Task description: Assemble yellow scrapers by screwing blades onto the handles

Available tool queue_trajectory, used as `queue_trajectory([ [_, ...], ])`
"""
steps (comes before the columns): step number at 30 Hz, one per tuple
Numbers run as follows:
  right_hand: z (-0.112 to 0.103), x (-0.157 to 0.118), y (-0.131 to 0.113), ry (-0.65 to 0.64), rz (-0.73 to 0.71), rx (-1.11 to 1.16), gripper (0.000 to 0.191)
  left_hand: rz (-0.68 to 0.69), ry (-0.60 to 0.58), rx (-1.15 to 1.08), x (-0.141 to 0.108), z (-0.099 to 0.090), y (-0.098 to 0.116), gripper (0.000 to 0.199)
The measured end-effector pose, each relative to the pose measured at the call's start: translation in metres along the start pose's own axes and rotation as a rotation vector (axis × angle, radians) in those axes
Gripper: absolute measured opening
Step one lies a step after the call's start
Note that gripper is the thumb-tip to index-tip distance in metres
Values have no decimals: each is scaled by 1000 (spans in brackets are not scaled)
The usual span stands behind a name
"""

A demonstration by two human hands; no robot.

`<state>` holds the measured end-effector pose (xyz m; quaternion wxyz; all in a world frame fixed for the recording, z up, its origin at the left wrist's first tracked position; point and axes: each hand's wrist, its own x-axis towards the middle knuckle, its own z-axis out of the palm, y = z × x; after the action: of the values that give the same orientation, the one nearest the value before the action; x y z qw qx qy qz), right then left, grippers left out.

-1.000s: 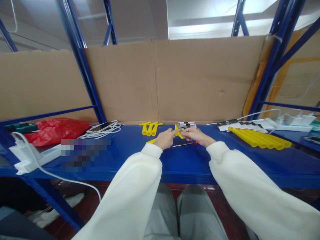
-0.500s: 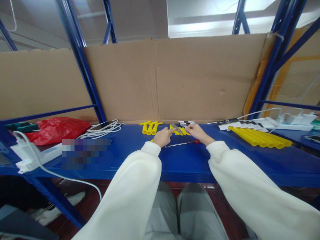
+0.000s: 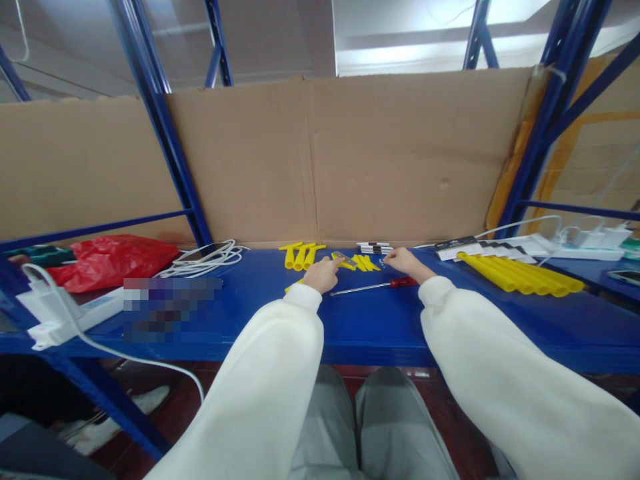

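Near the middle of the blue shelf, my left hand point(image 3: 321, 274) is closed on a small flat greyish piece point(image 3: 344, 260) that sticks out past its fingertips. My right hand point(image 3: 406, 263) reaches down to the surface with fingers pinched beside tiny shiny bits point(image 3: 383, 263); whatever they grip is too small to tell. Small flat yellow pieces point(image 3: 366, 263) lie between the hands. Below them a screwdriver point(image 3: 400, 283) with a red handle rests with its shaft pointing left. Yellow tubular handles point(image 3: 299, 259) stand in a group behind my left hand.
Black-and-white strips point(image 3: 374, 248) lie at the back. On the right are several long yellow tubes point(image 3: 520, 275) beside a power strip point(image 3: 590, 252). A red plastic bag point(image 3: 115, 260), coiled white cable point(image 3: 215, 257) and another power strip point(image 3: 95, 313) occupy the left. Cardboard point(image 3: 350, 160) walls the rear.
My right hand has moved slightly right, away from the left hand and the flat piece. My left hand has shifted a little left and down, still holding that piece.
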<state>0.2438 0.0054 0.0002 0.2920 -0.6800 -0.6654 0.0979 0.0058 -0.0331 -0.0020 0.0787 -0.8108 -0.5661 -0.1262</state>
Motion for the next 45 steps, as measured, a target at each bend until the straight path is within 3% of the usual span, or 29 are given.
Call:
queue_trajectory([
  [4, 3, -4, -20, -89, 21, -169, 19, 23, -11, 10, 0, -1, 2, 53],
  [10, 10, -4, -41, -55, 54, -350, 25, 56, -43, 14, -1, -1, 2, 51],
  [25, 19, 1, -36, -73, 155, -248, 33, 58, -50, 8, -2, 0, 3, 49],
  [33, 21, 8, -29, -79, 150, -186, 28, 64, -31, -3, -2, 0, 4, 48],
  [36, 23, 11, -25, -91, 113, -116, 17, 67, -30, -3, -2, 1, 2, 49],
  [41, 23, 8, -24, -35, 10, -124, 3, 73, -22, -14, -1, 3, 1, 48],
  [45, 15, 0, -28, 65, -6, -191, 16, 81, -18, -25, -1, 2, 0, 48],
])
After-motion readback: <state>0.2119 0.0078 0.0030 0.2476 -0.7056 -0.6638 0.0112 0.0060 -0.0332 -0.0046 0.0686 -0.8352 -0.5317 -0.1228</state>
